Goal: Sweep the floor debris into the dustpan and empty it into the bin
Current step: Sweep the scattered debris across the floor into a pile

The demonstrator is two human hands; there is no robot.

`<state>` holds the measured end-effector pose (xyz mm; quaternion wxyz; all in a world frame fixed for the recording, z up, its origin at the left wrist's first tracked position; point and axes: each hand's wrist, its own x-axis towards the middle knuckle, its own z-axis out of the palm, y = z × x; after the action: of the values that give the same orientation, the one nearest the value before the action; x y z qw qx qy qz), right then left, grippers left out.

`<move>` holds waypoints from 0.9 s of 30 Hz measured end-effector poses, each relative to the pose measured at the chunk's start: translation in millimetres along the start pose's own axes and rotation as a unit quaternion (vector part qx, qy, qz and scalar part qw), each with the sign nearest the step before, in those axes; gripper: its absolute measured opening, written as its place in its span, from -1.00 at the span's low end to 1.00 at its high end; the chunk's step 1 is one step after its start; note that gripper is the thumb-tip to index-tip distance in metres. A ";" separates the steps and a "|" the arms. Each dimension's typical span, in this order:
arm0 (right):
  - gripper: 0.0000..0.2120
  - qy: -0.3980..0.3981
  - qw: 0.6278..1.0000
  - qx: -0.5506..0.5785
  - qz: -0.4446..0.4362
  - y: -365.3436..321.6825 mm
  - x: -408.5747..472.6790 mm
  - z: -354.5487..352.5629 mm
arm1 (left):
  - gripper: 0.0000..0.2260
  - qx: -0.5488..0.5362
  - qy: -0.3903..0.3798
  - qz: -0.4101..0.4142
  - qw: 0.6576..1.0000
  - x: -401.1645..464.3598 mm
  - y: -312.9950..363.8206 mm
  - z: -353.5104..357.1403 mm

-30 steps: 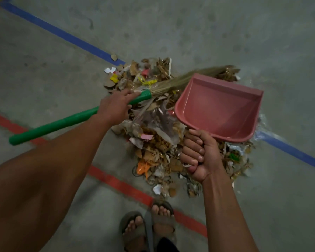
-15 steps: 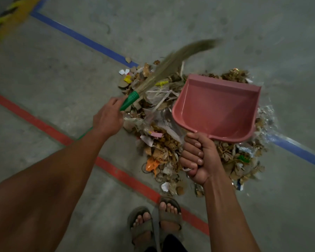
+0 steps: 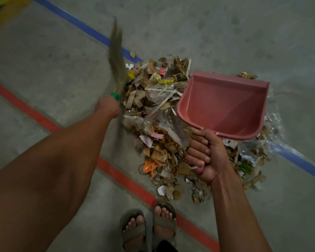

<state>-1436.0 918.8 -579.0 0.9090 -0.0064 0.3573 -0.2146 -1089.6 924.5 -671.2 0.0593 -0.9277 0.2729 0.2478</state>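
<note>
two feet in grey strap sandals (image 3: 148, 228) stand at the bottom of the view, toes just short of a red floor line (image 3: 120, 176) that runs diagonally across the grey concrete floor (image 3: 44, 57). two bare forearms reach forward from either side.

on the right, the right hand (image 3: 205, 157) is wrapped in a tight fist round the handle of a pink dustpan (image 3: 224, 104), fingers curled fully about it. the pan is empty and is held above the rubbish with its open mouth facing away and slightly left, seemingly kept ready to be lowered against the heap so the sweepings have somewhere to go.

on the left, the left hand (image 3: 107, 107) grips a broom (image 3: 116, 64) right at the green collar where handle meets bristles; a hold that low probably gives short, controlled strokes. the bristles point up and away, blurred with motion and clear of the floor, off the left edge of the heap.

between and beyond the hands lies the debris pile (image 3: 160, 124): torn cardboard, paper scraps, clear plastic film, bits of orange, yellow and pink. it sits wholly on the floor, and part of it lies hidden beneath the pan.

farther off, a blue floor line (image 3: 84, 27) crosses under the pile. no bin is visible.
</note>
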 end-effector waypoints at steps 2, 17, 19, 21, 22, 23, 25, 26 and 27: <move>-0.60 0.002 1.000 0.003 -0.003 -3.2 1.4 -1.4 | -0.63 0.025 -0.003 0.049 0.998 3.1 1.9 6.4; -0.60 0.027 0.999 0.002 0.018 45.0 -12.1 3.9 | -0.40 0.079 0.061 0.290 0.952 -18.4 -55.9 8.2; -0.60 0.032 0.999 0.000 0.015 50.2 -14.4 7.3 | -0.37 0.064 0.088 0.271 0.956 -32.2 -59.8 11.4; -0.60 0.029 0.999 0.001 0.013 55.1 -15.4 9.3 | -0.37 0.050 0.092 0.256 0.961 -45.4 -62.4 14.1; -0.61 0.025 1.000 0.002 0.013 56.8 -15.8 10.1 | -0.37 0.046 0.095 0.252 0.962 -51.6 -62.7 15.9; -0.61 0.021 1.000 0.003 0.013 59.0 -16.7 11.5 | -0.37 0.044 0.103 0.249 0.962 -57.2 -63.8 16.8; -0.61 0.014 1.000 0.003 0.011 63.9 -19.0 14.1 | -0.36 0.030 0.117 0.245 0.962 -67.5 -65.2 19.2; -0.61 0.013 1.000 0.002 0.011 66.8 -20.1 15.1 | -0.35 0.019 0.118 0.244 0.963 -71.4 -66.0 21.2; -0.61 0.012 1.000 0.003 0.012 69.8 -21.5 16.1 | -0.34 0.008 0.114 0.244 0.963 -75.0 -67.0 23.3</move>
<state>-1412.7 988.4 -564.6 0.9071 0.0029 0.3679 -0.2045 -1118.3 1022.5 -656.3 -0.0275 -0.8546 0.4979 0.1449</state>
